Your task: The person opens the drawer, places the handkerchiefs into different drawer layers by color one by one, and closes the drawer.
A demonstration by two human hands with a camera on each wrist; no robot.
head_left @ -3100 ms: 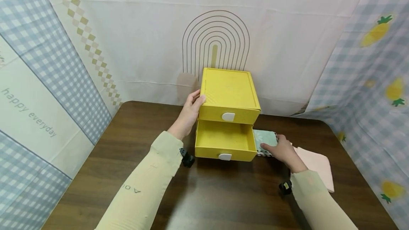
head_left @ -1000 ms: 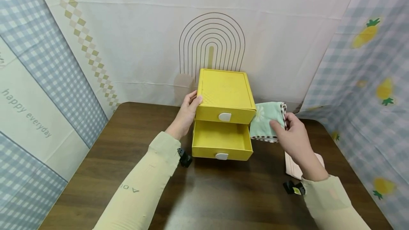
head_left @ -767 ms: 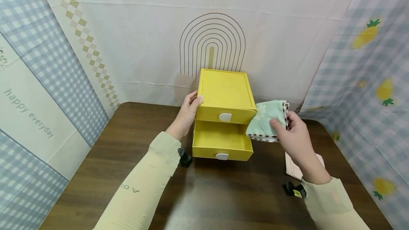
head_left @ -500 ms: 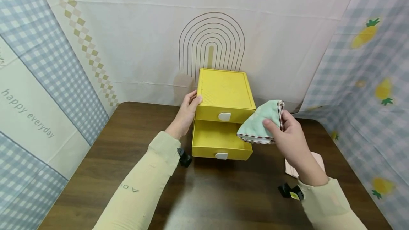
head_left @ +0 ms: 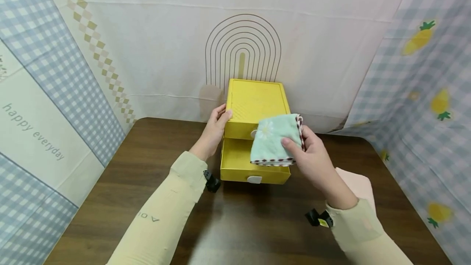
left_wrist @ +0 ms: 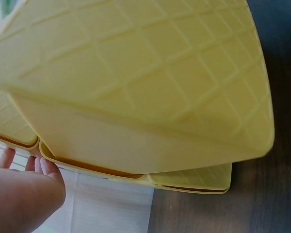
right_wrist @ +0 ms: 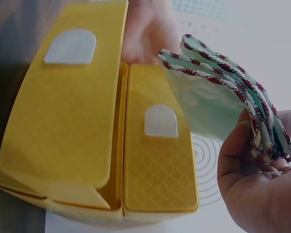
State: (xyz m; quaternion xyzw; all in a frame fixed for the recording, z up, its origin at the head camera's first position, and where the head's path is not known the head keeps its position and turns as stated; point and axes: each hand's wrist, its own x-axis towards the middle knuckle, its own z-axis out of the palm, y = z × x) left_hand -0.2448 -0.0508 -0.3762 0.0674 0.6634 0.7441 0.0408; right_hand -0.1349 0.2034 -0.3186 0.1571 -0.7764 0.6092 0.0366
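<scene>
A yellow two-drawer box (head_left: 257, 97) stands at the table's back with its lower drawer (head_left: 239, 174) pulled out. The fingers of my left hand (head_left: 211, 135) rest against the box's left side, thumb near the top front edge; the left wrist view shows the fingertips touching the side. My right hand (head_left: 314, 160) pinches a folded mint-green towel (head_left: 272, 140) with a brown-and-white striped edge. In the head view the towel hangs in front of the box, hiding part of the upper drawer's front and the lower drawer's inside. The right wrist view shows the towel's stacked folded edges (right_wrist: 228, 77).
A folded pale pink cloth (head_left: 358, 187) lies on the brown wooden table (head_left: 254, 224) to the right, partly hidden by the right forearm. A patterned fabric backdrop (head_left: 165, 52) hangs behind the box and along both sides.
My right hand took the mint-green towel from the table beside the box, lifted it, and has carried it left to the front of the box. The left hand stays on the box's side.
</scene>
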